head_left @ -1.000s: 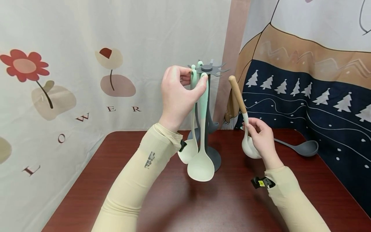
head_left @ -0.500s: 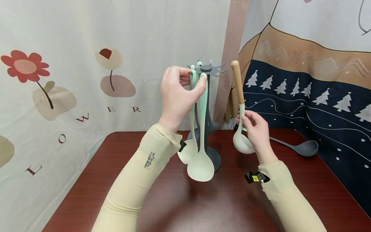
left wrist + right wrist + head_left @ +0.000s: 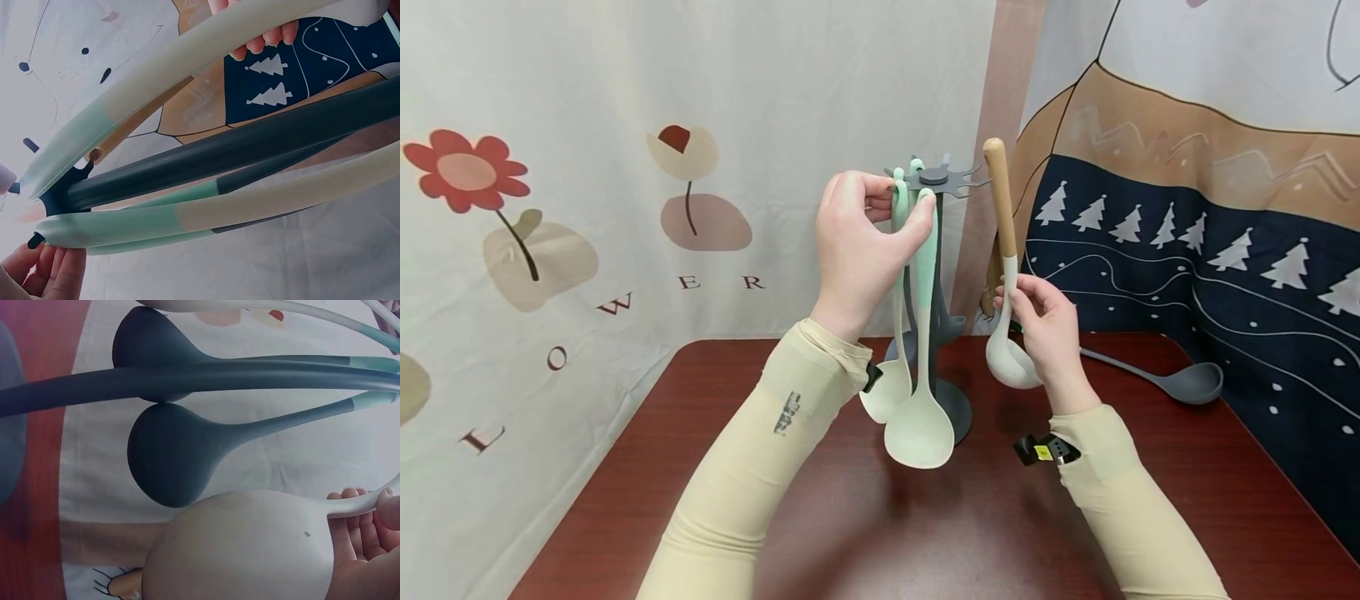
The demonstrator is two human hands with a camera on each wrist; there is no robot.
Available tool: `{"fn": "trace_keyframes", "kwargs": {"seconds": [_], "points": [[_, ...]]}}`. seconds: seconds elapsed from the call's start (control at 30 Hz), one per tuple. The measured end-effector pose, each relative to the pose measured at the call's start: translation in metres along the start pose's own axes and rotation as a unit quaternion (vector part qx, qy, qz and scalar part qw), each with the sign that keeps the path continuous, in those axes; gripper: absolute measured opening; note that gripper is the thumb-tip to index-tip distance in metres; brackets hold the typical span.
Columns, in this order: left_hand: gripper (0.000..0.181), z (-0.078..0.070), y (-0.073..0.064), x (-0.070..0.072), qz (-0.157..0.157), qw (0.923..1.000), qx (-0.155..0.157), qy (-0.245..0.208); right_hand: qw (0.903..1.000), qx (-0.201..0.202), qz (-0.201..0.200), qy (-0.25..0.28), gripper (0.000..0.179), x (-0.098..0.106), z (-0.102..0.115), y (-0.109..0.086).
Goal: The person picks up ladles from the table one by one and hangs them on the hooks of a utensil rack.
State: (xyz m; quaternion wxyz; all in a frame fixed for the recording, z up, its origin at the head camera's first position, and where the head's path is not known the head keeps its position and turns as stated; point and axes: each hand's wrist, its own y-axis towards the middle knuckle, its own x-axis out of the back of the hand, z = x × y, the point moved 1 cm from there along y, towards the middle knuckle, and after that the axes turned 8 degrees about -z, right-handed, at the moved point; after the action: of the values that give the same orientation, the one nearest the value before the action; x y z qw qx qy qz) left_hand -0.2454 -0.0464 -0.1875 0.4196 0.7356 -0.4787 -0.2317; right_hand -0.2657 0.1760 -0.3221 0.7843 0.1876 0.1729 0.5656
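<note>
My right hand (image 3: 1052,342) pinches the white neck of a ladle (image 3: 1000,200) with a wooden handle, held upright in the air, bowl down. Its pale bowl (image 3: 244,544) fills the lower part of the right wrist view. The handle top is beside the hook arms of a dark grey utensil rack (image 3: 934,177); touching or apart, I cannot tell. My left hand (image 3: 861,250) grips the rack's top rim, thumb and fingers at two hooks. A cream ladle (image 3: 920,433) and another cream utensil (image 3: 886,392), both with mint handles, hang there.
Dark grey utensils (image 3: 175,456) with mint handle ends hang on the rack's far side. A dark grey ladle (image 3: 1191,385) lies on the red-brown table (image 3: 820,508) at the right. The rack's round base (image 3: 953,412) stands on the table. Printed curtains (image 3: 790,100) hang behind.
My right hand has moved left and up with the wooden-handled ladle, bringing it closer to the rack and more upright. My left hand stays at the rack's top.
</note>
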Motion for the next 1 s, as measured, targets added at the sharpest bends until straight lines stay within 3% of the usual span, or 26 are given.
{"fn": "trace_keyframes", "kwargs": {"seconds": [0.33,1.0], "points": [[0.030,0.000,0.000,-0.001,-0.002,1.0000,0.003,-0.006,0.9998,-0.002,0.012,0.015,0.029,-0.007,-0.002,-0.005],[0.030,0.000,-0.002,-0.002,-0.007,0.9999,0.009,-0.008,0.9961,-0.020,0.079,0.033,0.031,-0.012,-0.004,-0.009]]}}
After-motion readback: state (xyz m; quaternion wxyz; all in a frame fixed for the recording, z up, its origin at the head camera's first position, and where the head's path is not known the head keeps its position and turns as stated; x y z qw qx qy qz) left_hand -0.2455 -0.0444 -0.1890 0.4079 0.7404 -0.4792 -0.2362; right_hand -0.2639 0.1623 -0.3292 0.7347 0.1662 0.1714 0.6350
